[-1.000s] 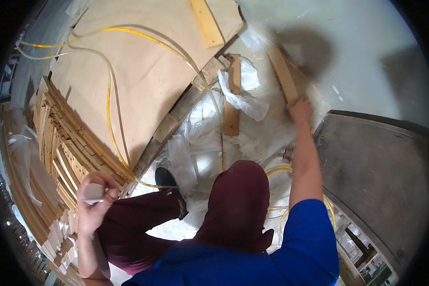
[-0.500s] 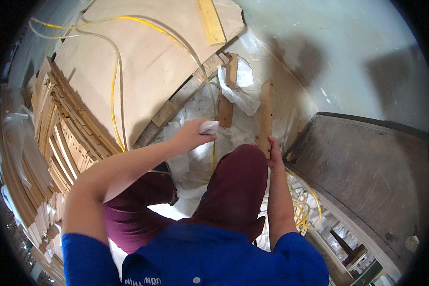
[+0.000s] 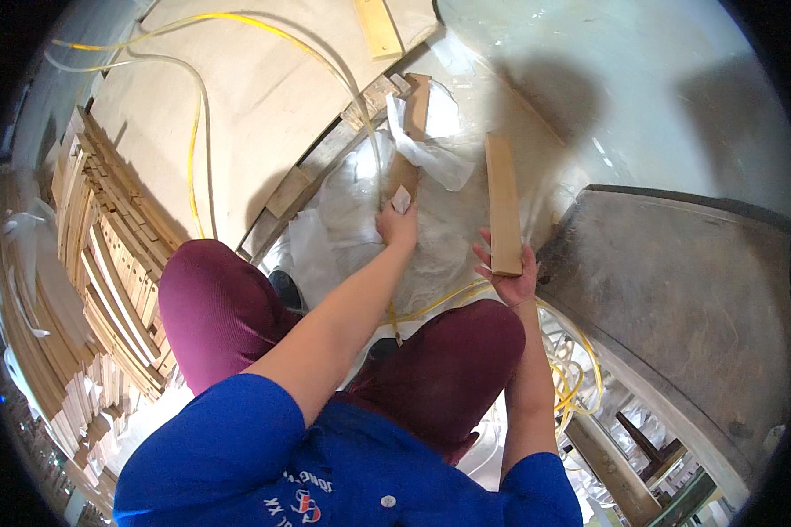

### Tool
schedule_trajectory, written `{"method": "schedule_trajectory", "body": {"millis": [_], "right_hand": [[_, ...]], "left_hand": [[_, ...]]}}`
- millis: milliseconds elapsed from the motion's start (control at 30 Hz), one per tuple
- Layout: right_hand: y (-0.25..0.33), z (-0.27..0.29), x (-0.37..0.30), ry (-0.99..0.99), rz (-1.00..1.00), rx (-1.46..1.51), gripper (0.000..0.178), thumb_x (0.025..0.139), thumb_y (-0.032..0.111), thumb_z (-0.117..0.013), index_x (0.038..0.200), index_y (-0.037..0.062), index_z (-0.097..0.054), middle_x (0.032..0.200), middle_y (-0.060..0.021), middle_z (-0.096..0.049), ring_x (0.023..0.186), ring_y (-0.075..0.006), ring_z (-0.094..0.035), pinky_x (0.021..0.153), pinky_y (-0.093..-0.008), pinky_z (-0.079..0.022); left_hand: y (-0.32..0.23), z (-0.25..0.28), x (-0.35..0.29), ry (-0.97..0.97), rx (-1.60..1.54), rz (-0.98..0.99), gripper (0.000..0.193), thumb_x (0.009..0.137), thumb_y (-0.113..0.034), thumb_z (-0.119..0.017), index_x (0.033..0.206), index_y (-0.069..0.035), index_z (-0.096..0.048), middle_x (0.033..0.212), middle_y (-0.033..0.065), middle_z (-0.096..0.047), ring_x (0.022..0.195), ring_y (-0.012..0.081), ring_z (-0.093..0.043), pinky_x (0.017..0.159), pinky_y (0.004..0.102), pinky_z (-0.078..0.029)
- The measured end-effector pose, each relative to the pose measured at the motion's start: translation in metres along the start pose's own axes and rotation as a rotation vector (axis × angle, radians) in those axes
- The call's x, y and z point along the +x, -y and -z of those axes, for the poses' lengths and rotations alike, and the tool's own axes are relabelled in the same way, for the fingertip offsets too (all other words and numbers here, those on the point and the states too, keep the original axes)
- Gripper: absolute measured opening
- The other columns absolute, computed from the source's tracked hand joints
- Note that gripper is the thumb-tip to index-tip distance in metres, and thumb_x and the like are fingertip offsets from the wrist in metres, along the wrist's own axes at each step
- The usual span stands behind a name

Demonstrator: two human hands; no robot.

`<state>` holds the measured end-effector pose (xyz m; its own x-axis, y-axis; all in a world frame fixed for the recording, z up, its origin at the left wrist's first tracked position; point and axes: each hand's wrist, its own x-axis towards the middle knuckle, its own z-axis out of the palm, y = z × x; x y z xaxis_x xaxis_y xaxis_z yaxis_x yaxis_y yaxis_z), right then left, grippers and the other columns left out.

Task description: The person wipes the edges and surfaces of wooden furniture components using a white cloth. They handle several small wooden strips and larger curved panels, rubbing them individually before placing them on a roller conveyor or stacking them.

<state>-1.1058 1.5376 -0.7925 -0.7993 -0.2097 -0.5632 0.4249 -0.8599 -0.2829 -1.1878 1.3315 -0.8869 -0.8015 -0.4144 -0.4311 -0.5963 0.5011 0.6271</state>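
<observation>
A pale board (image 3: 255,114) fills much of the upper left of the frame, and a dark table (image 3: 677,299) spreads across the right. At the left edge stands a stack of wooden slats (image 3: 119,272). In the center right, the wooden strip (image 3: 503,198) lies along the upturned right hand (image 3: 515,281), its lower end on the palm with the fingers loosely curled at both edges. It looks stiff and fairly light, dry rather than slippery, and not fragile; mid-length, across the narrow edges, seems the best-balanced hold. A second strip (image 3: 417,110) lies in the upper center, partly under white wrapping (image 3: 444,163). By its lower end, the left hand (image 3: 397,227) pinches a small pale pad (image 3: 402,199), probably soft; whether it touches that strip, I cannot tell.
</observation>
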Motion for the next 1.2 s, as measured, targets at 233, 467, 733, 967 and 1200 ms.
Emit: {"method": "schedule_trajectory", "body": {"millis": [233,467,733,967,1200], "right_hand": [[0.009,0.045,-0.01,-0.495,0.017,-0.7,0.046,0.086,0.021,-0.054,0.126,0.0023,-0.042,0.12,-0.0105,-0.05,0.102,-0.0229,-0.053,0.082,-0.0383,-0.047],[0.005,0.052,-0.002,-0.582,0.363,-0.673,0.041,0.091,0.031,-0.047,0.122,0.0031,-0.046,0.099,-0.0052,-0.058,0.087,-0.0161,-0.058,0.069,-0.0309,-0.049],[0.013,0.039,-0.014,-0.441,0.065,-0.276,0.026,0.092,0.035,-0.045,0.095,0.0105,-0.053,0.073,-0.004,-0.057,0.055,-0.0156,-0.053,0.049,-0.0305,-0.043],[0.009,0.006,-0.014,-0.538,0.273,-0.395,0.026,0.092,0.027,-0.046,0.114,0.0132,-0.049,0.075,-0.0078,-0.058,0.045,-0.0123,-0.048,0.035,-0.0251,-0.035],[0.015,-0.045,-0.061,-0.572,0.229,-0.515,0.034,0.09,0.028,-0.052,0.116,0.0072,-0.05,0.075,-0.0054,-0.057,0.046,-0.0112,-0.049,0.034,-0.0231,-0.036]], "left_hand": [[-0.013,0.022,0.013,-0.115,0.404,-0.163,0.042,0.067,-0.035,-0.073,0.101,-0.015,-0.059,0.112,0.009,-0.041,0.108,0.0305,-0.038,0.087,0.0451,-0.038],[-0.032,0.043,0.04,0.084,0.66,-0.678,0.034,0.069,-0.033,-0.072,0.095,-0.015,-0.06,0.124,0.0089,-0.042,0.11,0.0285,-0.039,0.088,0.0415,-0.034],[-0.036,0.036,0.054,-0.016,0.7,-0.585,0.03,0.069,-0.029,-0.07,0.095,-0.015,-0.062,0.121,0.01,-0.043,0.108,0.0303,-0.04,0.086,0.0412,-0.034],[-0.048,0.05,0.052,0.152,0.356,-0.407,0.03,0.071,-0.022,-0.067,0.099,-0.011,-0.062,0.115,0.0143,-0.049,0.107,0.0335,-0.042,0.089,0.0416,-0.035],[-0.065,0.071,0.023,0.332,0.197,-0.389,0.026,0.071,-0.015,-0.064,0.096,-0.006,-0.062,0.109,0.0143,-0.051,0.106,0.0335,-0.046,0.09,0.043,-0.039]]}}
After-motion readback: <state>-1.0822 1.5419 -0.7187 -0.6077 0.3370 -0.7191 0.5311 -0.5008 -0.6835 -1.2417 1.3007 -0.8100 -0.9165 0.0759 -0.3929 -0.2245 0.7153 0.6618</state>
